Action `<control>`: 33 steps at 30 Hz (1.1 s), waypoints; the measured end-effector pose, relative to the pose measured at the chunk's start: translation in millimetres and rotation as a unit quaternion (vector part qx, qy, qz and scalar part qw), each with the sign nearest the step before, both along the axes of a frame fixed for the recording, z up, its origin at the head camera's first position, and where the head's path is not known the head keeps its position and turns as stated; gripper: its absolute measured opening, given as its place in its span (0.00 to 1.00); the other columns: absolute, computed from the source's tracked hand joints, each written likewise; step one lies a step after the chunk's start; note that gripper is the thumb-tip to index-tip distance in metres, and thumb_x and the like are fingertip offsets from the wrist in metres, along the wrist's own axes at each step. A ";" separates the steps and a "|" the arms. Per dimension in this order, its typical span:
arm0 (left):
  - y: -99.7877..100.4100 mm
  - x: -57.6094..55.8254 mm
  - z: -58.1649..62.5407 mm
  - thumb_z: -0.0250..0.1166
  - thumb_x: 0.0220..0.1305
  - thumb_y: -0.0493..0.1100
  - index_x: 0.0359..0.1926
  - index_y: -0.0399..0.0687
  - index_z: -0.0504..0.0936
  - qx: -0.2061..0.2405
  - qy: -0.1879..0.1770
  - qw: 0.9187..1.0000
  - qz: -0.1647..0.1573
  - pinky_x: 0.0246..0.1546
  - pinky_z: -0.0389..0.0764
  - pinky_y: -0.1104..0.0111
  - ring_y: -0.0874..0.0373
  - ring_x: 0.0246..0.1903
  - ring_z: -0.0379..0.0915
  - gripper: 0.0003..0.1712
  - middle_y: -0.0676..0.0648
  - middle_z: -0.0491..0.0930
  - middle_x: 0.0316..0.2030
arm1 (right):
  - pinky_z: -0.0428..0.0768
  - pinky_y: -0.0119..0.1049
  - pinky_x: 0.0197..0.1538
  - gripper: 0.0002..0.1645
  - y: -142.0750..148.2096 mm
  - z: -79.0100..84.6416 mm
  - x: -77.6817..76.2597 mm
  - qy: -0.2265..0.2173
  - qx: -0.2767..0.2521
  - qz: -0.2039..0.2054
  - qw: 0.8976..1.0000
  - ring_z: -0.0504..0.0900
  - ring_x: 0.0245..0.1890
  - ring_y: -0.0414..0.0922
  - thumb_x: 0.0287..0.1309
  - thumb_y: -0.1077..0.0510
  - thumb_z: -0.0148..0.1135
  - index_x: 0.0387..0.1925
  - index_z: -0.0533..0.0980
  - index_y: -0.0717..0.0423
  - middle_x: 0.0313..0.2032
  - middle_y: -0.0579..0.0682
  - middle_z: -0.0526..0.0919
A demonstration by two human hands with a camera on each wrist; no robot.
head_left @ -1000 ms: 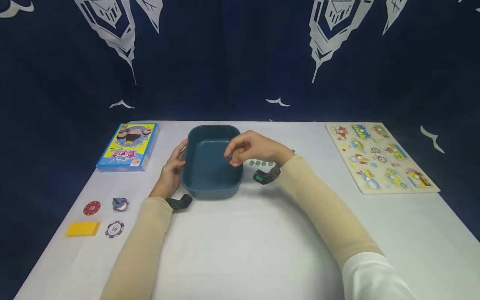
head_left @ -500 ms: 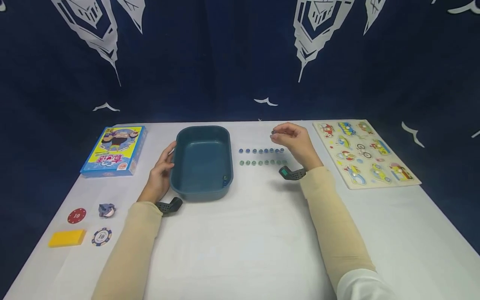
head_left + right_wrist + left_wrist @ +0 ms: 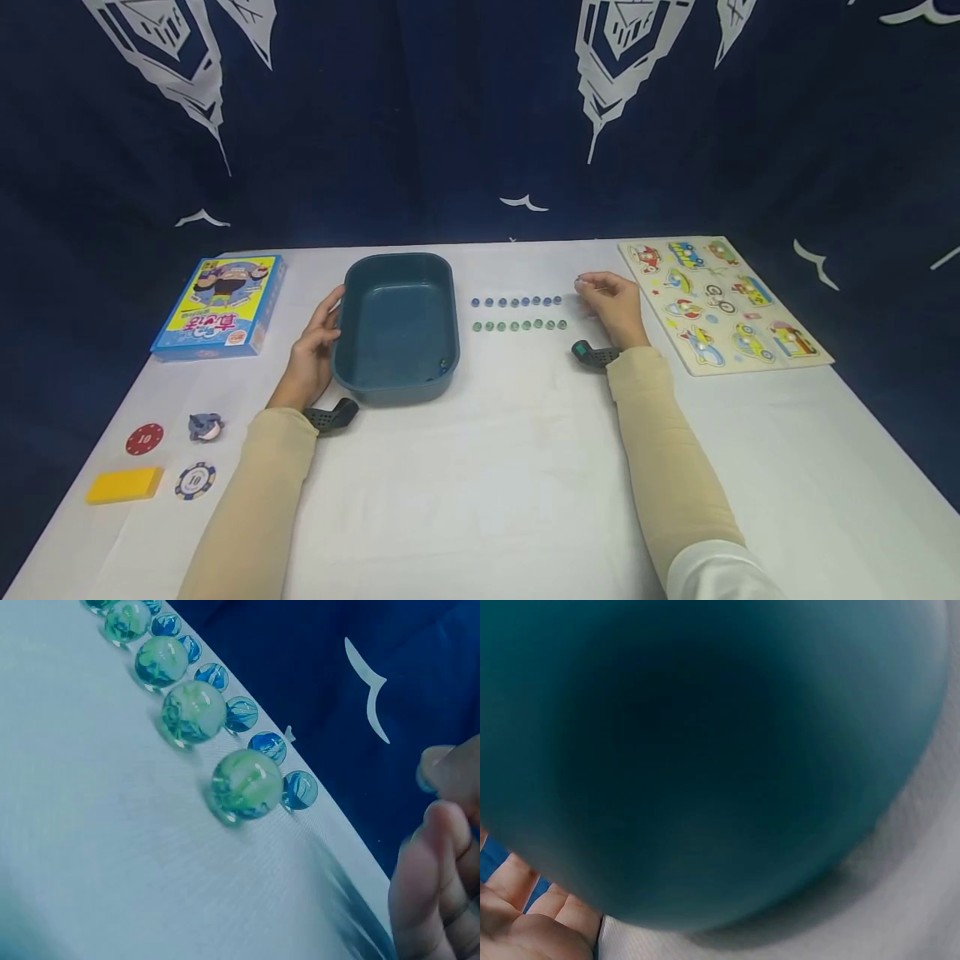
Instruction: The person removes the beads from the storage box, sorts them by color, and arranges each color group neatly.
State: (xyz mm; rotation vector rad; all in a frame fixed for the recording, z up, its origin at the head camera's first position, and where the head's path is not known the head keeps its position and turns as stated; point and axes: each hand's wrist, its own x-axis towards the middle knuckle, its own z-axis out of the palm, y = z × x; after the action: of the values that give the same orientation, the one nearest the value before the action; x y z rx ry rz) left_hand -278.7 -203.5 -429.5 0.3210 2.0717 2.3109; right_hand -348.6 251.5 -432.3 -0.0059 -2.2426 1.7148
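A deep teal plastic box (image 3: 396,390) stands on the table, with small dark marbles (image 3: 443,366) in its near right corner. My left hand (image 3: 309,360) rests against the box's left outer wall; in the left wrist view, fingers (image 3: 514,881) show beside the blurred wall. To the right of the box lie a row of blue marbles (image 3: 515,302) and, nearer me, a row of green marbles (image 3: 247,785). Just past the right end of these rows, my right hand (image 3: 617,308) pinches a small bluish marble (image 3: 425,780) between thumb and finger, partly hidden by the fingertips.
A wooden picture puzzle board (image 3: 720,308) lies at the right. At the left are a blue and yellow card box (image 3: 217,304), a red chip (image 3: 144,439), a white-and-blue chip (image 3: 196,481), a shark figure (image 3: 206,427) and a yellow block (image 3: 124,485).
My right hand has moved from above the box to the right end of the marble rows and now pinches a marble. My left hand has stayed at the box. The view has turned slightly right.
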 end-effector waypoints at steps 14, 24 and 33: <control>-2.6 2.8 0.4 0.37 0.56 0.35 0.79 0.61 0.52 -0.005 -0.008 1.000 0.000 0.71 0.40 0.45 0.51 0.76 0.42 0.46 0.49 0.50 0.77 | 0.74 0.29 0.30 0.15 -5.1 -7.0 -5.6 -0.038 0.184 -0.013 0.982 0.77 0.26 0.41 0.57 0.56 0.69 0.46 0.85 0.57 0.33 0.52 0.83; -2.7 1.9 0.5 0.38 0.55 0.35 0.78 0.61 0.53 -0.006 -0.010 1.000 0.004 0.72 0.39 0.46 0.52 0.76 0.42 0.46 0.49 0.51 0.77 | 0.74 0.34 0.36 0.17 -5.9 -3.8 -3.4 -0.062 0.210 -0.005 0.976 0.76 0.33 0.45 0.59 0.54 0.68 0.49 0.85 0.55 0.41 0.56 0.85; 0.5 -0.3 0.0 0.38 0.56 0.35 0.78 0.60 0.53 -0.003 -0.006 1.000 0.004 0.71 0.39 0.47 0.52 0.75 0.43 0.46 0.48 0.51 0.77 | 0.75 0.28 0.26 0.19 -2.8 12.3 -0.8 -0.067 0.080 0.000 0.995 0.76 0.22 0.39 0.64 0.55 0.63 0.54 0.81 0.56 0.40 0.49 0.78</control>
State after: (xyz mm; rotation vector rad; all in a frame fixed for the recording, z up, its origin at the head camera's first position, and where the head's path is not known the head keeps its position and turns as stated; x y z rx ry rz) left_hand -279.0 -203.0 -429.5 0.2974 2.0785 2.3047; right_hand -349.5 248.7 -420.0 -0.0857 -2.4713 1.5723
